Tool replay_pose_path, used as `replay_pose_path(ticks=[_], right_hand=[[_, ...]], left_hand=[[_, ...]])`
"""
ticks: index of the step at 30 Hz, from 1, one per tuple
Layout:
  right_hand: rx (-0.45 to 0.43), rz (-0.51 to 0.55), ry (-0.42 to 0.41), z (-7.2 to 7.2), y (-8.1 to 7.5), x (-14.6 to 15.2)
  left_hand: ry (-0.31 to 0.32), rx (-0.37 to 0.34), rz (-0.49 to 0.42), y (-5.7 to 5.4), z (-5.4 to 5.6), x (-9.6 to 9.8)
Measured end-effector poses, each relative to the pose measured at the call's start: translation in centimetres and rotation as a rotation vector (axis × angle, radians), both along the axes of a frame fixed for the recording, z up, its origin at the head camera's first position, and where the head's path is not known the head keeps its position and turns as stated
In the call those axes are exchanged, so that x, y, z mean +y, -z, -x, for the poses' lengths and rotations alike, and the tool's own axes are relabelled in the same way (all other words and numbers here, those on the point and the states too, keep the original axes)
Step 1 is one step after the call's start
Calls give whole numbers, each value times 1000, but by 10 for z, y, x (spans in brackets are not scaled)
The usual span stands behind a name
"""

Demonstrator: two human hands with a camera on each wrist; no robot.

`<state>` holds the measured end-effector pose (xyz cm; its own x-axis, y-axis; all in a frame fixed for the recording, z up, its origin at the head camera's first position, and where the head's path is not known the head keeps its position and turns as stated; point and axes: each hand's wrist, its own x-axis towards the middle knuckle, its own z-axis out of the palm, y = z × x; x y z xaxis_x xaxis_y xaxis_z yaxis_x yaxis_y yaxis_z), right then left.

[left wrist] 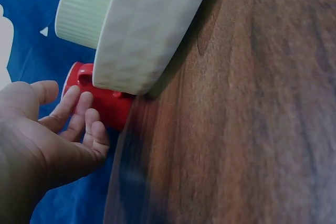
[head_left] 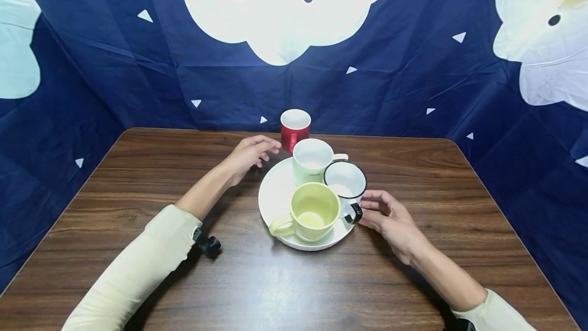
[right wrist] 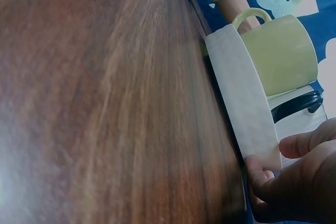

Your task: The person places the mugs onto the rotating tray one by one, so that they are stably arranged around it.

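My left hand (head_left: 250, 157) reaches beside the red mug (head_left: 300, 134) at the back, its fingers loosely extended near the mug's side and holding nothing. In the right wrist view my right hand (right wrist: 302, 187) pinches the edge of a round white plate (right wrist: 241, 98), thumb at the upper rim and fingers at the outer side. On the plate stand a pale green-white mug (head_left: 303, 173), a white mug with a black rim (head_left: 344, 178) and black handle, and a yellow-green mug (head_left: 303, 226). The red mug stands behind the plate, partly hidden by the pale mug.
The brown wooden table (head_left: 275, 290) extends around the plate. A dark blue cloth (head_left: 248, 91) with white cloud shapes hangs behind its far edge and along both sides. Black wrist mounts, one on the left sleeve (head_left: 170, 229), sit at the cuffs.
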<state>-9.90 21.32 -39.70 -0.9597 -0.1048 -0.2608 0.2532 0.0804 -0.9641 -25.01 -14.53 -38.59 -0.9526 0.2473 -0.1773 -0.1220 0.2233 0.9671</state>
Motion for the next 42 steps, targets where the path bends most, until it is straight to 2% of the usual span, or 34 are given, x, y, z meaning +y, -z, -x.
replay_pose_path(ticks=[8, 14, 25, 35, 38, 42], right_hand=[[3, 18, 7, -3, 1, -1], [8, 25, 9, -3, 2, -3], [15, 44, -18, 0, 3, -1], [9, 28, -24, 3, 4, -1], [2, 24, -27, 4, 3, -1], [-1, 19, -28, 5, 2, 0]], left_hand=[[45, -2, 11, 5, 9, 8], [55, -14, 18, 9, 15, 14], [43, 5, 1, 7, 23, 25], [29, 2, -18, 9, 25, 31], [12, 10, -4, 10, 26, 32], [-15, 56, 37, 11, 28, 34]])
